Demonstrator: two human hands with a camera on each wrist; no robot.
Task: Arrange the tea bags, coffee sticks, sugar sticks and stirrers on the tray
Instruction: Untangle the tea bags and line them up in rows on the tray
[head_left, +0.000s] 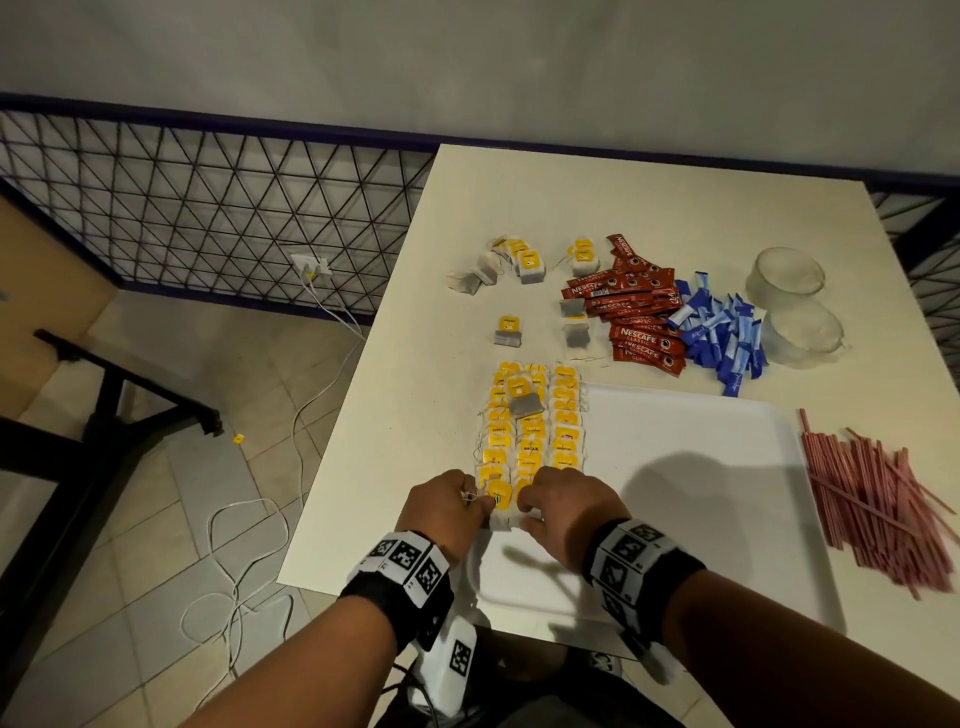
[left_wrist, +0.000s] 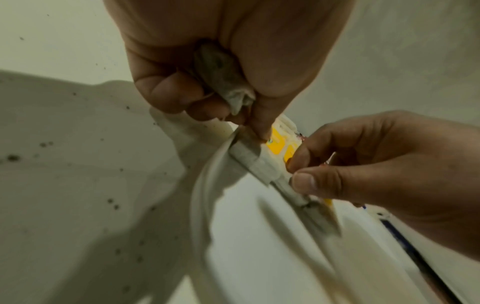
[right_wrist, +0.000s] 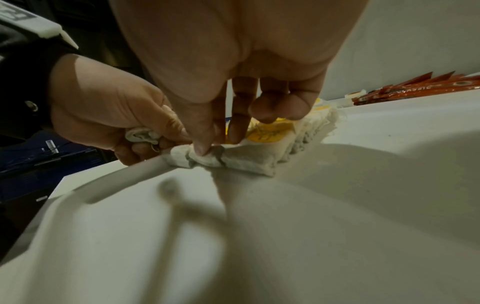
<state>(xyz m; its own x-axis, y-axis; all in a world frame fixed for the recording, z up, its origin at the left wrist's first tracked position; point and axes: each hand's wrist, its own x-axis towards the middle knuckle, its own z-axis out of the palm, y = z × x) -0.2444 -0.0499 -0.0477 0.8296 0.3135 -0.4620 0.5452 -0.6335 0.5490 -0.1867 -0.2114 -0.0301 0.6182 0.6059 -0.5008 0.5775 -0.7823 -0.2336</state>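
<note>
Yellow-tagged tea bags (head_left: 535, 431) lie in three rows along the left side of the white tray (head_left: 691, 467); one tea bag (head_left: 524, 401) lies askew on top of them. Both hands work at the near end of the rows. My left hand (head_left: 485, 501) holds a crumpled tea bag (left_wrist: 223, 80) in its curled fingers, its fingertip touching the row. My right hand (head_left: 524, 512) pinches the nearest tea bag (right_wrist: 233, 162) between thumb and forefinger at the tray rim (right_wrist: 145, 168). Red coffee sticks (head_left: 634, 306), blue sugar sticks (head_left: 727, 338) and pink stirrers (head_left: 883, 509) lie off the tray.
Loose tea bags (head_left: 519, 262) lie at the back of the table, with single ones (head_left: 508, 331) nearer. Two glass cups (head_left: 787, 275) stand at the back right. The table's left edge (head_left: 332, 467) drops to a floor with white cables (head_left: 244, 561).
</note>
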